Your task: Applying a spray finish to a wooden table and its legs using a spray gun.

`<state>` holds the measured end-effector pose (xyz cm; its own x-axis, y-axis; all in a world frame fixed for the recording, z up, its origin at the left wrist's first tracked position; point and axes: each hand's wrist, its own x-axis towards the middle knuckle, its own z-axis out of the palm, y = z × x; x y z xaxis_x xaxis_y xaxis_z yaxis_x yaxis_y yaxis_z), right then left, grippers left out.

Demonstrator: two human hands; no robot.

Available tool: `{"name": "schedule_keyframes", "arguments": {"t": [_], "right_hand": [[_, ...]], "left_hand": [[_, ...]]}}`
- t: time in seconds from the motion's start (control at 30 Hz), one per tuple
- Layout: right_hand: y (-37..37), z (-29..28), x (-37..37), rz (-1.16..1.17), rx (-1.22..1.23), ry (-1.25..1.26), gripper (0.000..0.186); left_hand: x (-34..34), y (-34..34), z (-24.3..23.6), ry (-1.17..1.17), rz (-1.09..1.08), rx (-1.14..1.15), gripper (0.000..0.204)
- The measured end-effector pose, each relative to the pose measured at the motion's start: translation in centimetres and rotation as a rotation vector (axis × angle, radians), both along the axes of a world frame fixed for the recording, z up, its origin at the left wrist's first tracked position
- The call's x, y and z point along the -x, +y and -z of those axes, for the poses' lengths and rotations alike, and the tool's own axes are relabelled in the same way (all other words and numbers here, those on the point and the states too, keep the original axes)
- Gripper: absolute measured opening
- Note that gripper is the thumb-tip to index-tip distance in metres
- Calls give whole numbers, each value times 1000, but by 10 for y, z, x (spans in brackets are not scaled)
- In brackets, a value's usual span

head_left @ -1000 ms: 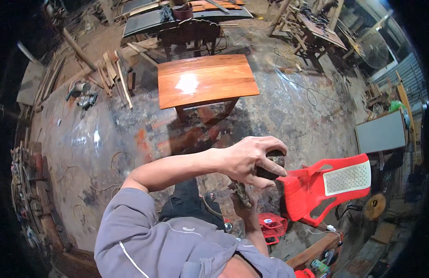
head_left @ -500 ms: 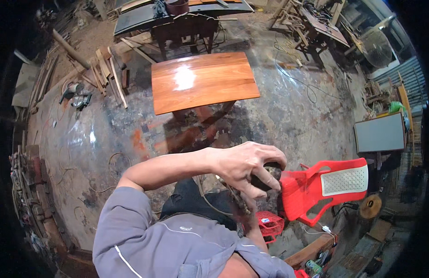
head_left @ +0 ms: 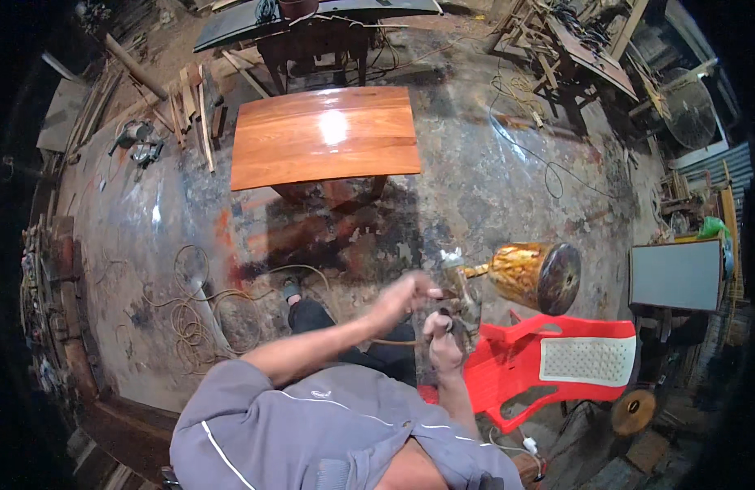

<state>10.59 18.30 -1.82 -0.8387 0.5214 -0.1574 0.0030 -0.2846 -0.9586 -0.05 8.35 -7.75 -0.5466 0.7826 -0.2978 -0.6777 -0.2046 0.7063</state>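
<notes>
My right hand (head_left: 443, 343) grips a metal spray gun (head_left: 465, 302) by its handle, below the middle of the view. The gun's cup (head_left: 532, 276), stained amber with a dark round end, lies sideways to the right of the hand, above a red plastic chair (head_left: 496, 374). My left hand (head_left: 410, 296), smeared by motion, is just left of the gun, off the cup; whether its fingers hold anything is unclear.
Ahead stands a glossy wooden table (head_left: 288, 143). Coiled hoses (head_left: 190, 327) lie at lower left; timber strips (head_left: 204, 114) and a power tool (head_left: 141, 143) sit at upper left. A dark workbench (head_left: 312, 49) is at the back, a pale board (head_left: 675, 273) at the right.
My left hand has left the cup and moved up and left. The spray gun has swung round, so its cup now shows out to the right.
</notes>
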Motion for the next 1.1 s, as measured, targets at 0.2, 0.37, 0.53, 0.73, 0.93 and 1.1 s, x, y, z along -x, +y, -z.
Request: {"name": "schedule_keyframes", "arguments": {"t": [0.2,0.37,0.53,0.73,0.93,1.1], "right_hand": [[110,-16,14,-11,-342,-48,37],[145,-21,27,-14,-408,-61,52],[166,-14,45,-75,-403,-67,56],[200,-40,70,-141,-498,-44,46],[222,-31,109,-214,-299,9,56],[288,-4,141,-285,-233,-128,42]], "left_hand": [[-59,88,2,57,66,-113,43],[-48,137,-10,54,-42,-112,36],[-29,163,-2,128,-58,-65,32],[-5,203,-2,190,1,-52,32],[34,210,23,163,110,-122,32],[27,156,102,852,505,405,45]]}}
